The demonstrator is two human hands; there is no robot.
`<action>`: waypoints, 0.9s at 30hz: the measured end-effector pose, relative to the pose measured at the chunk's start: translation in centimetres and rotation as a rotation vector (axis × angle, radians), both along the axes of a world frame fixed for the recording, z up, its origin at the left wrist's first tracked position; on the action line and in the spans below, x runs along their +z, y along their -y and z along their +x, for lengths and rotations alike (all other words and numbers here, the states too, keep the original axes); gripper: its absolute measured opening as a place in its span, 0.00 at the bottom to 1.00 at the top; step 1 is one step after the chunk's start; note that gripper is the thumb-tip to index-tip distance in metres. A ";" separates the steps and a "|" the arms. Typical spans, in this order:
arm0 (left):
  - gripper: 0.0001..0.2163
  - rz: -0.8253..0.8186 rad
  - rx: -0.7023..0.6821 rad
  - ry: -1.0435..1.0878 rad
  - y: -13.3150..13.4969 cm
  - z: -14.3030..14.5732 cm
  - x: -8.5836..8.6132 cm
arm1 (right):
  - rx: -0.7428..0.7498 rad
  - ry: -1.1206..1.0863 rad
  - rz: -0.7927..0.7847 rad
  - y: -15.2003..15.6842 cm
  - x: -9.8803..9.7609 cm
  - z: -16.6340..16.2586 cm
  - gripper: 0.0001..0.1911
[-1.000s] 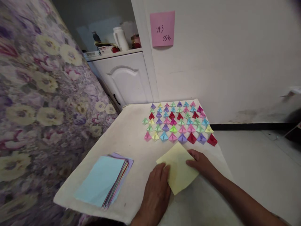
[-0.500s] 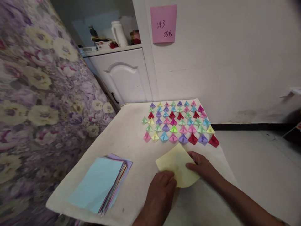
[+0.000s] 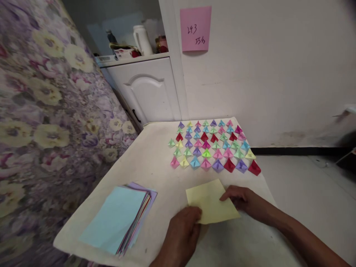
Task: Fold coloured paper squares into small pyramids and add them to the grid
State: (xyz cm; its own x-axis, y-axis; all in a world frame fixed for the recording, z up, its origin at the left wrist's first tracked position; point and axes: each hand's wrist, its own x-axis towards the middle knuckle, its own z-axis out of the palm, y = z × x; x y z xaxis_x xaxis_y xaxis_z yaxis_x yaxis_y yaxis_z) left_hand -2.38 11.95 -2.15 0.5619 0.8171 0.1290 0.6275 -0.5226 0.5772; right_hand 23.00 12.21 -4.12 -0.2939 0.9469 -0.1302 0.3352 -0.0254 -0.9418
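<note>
A pale yellow sheet of paper (image 3: 213,202) is held between my two hands over the near part of the table. My left hand (image 3: 185,226) grips its lower left corner, with the thumb partly hidden. On the right edge, my right hand (image 3: 240,198) pinches the sheet, thumb on top and fingers underneath. Beyond the sheet, several small folded paper pieces (image 3: 206,153) in many colours stand in rows. To the left lies a stack of coloured paper (image 3: 115,217) with a light blue sheet on top.
A pale cloth covers the table (image 3: 139,159). At the left hangs a floral curtain (image 3: 55,129). Behind the table stand a white cabinet (image 3: 154,92) and a wall bearing a pink note (image 3: 195,29). A white jug (image 3: 143,40) is on the cabinet shelf.
The yellow sheet has turned and its far corner has come nearer to me. My left hand has shifted slightly left and down; my right hand has moved a little right.
</note>
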 end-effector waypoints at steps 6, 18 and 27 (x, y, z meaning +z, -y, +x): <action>0.11 -0.172 0.101 0.100 -0.3 0.1 -0.1 | 0.014 0.113 0.142 0.1 0.5 -1.1 0.13; 0.08 -0.308 0.247 0.233 -1.4 0.4 -0.6 | -0.113 0.417 0.133 -0.6 -0.2 -1.2 0.06; 0.12 -0.037 0.368 -0.096 -2.1 1.0 -1.0 | -0.228 0.610 0.094 -1.5 -1.0 -1.8 0.15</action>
State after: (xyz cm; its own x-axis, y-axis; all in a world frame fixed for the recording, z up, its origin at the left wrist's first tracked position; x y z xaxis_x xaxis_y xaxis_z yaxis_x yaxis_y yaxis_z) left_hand -1.42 14.03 -3.20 0.2380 0.9696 0.0563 0.8212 -0.2318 0.5214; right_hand 21.24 13.75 -5.14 0.0154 0.9922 -0.1233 0.8055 -0.0854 -0.5864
